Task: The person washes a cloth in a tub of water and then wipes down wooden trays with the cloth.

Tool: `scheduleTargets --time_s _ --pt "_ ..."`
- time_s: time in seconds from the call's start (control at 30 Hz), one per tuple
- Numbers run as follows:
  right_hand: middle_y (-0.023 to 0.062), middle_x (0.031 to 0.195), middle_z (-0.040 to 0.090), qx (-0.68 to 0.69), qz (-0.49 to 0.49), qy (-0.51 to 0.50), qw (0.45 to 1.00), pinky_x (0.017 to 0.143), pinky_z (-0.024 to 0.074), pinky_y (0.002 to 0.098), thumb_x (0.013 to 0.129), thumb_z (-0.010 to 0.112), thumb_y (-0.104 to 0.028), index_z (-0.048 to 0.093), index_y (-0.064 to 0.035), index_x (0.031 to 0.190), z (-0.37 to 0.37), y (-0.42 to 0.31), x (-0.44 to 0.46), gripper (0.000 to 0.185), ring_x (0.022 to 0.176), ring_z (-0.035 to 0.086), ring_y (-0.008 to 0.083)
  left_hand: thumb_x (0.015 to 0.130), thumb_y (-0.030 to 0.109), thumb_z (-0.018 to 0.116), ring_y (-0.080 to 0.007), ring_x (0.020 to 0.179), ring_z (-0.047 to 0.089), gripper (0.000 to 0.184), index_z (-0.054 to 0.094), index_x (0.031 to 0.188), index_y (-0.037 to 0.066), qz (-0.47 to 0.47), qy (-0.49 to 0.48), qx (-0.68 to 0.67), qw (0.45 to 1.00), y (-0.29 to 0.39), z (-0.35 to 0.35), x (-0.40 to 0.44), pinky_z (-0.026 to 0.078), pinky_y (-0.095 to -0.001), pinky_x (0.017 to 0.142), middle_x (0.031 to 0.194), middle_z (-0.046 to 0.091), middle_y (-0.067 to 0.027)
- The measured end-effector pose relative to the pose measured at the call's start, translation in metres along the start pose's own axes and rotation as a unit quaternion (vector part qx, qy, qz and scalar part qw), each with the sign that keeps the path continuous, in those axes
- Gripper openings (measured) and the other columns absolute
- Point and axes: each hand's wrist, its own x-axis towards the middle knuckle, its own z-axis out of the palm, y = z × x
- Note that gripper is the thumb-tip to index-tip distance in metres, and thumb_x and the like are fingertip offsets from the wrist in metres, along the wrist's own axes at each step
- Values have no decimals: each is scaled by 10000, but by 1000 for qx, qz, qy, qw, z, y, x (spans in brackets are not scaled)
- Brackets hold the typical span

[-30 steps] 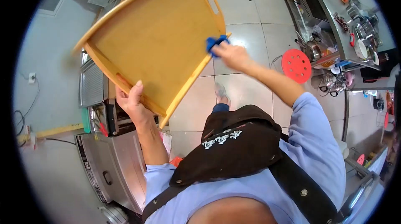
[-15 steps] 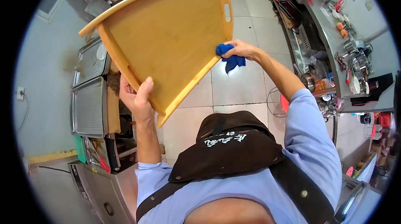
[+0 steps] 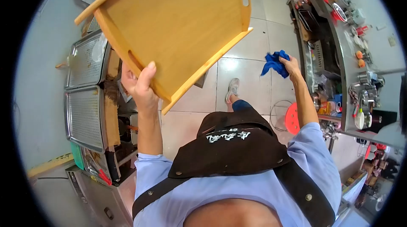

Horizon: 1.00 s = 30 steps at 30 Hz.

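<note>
A yellow wooden tray [image 3: 178,28] with raised sides and slotted handles is held up in front of me, tilted. My left hand [image 3: 142,85] grips its near left side by the handle slot, thumb on the inner face. My right hand [image 3: 291,65] is closed on a crumpled blue cloth [image 3: 276,63], which hangs over the floor to the right of the tray, apart from it.
Perforated metal trays [image 3: 85,119] stand on a rack at the left, above a steel cabinet [image 3: 99,197]. On the right a steel counter [image 3: 345,57] holds bowls and utensils. A red round stool [image 3: 292,118] stands on the tiled floor [image 3: 241,70] near my right forearm.
My right hand has moved away from the tray's edge to the right, taking the blue cloth with it. My left hand still holds the tray, which has shifted slightly up.
</note>
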Motion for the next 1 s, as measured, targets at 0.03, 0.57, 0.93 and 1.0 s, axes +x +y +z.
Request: scheduleTargets --time_s 0.03,0.57,0.93,1.0 --pt "75 889 666 49 61 -45 996 637 527 276 863 643 -183 636 -16 1021 11 -24 1 230 725 642 149 768 -48 578 -177 947 593 419 500 1180 -49 10 -9 -11 1000 -11 5 14 469 -298 855 1077 597 -114" --pt "89 1277 548 454 69 -330 825 981 445 365 971 376 -488 418 -47 1330 188 -235 172 570 1140 549 205 776 8 517 -231 1007 592 519 427 1286 -27 -24 -5 -63 998 -200 152 298 510 -343 870 1139 564 -128" --pt "93 1138 622 430 134 -212 867 821 522 346 958 507 -364 523 -30 1217 187 -294 351 423 987 622 189 772 -21 547 -202 966 587 461 458 1224 -43 -142 31 -93 985 -333 190 469 499 -320 835 1070 586 -109" --pt "103 1139 622 474 139 -144 857 819 527 372 953 526 -323 525 -31 1210 171 -317 390 390 990 627 214 776 -28 534 -197 921 596 417 477 1189 -44 -170 23 -112 979 -346 200 505 506 -311 801 1037 591 -106"
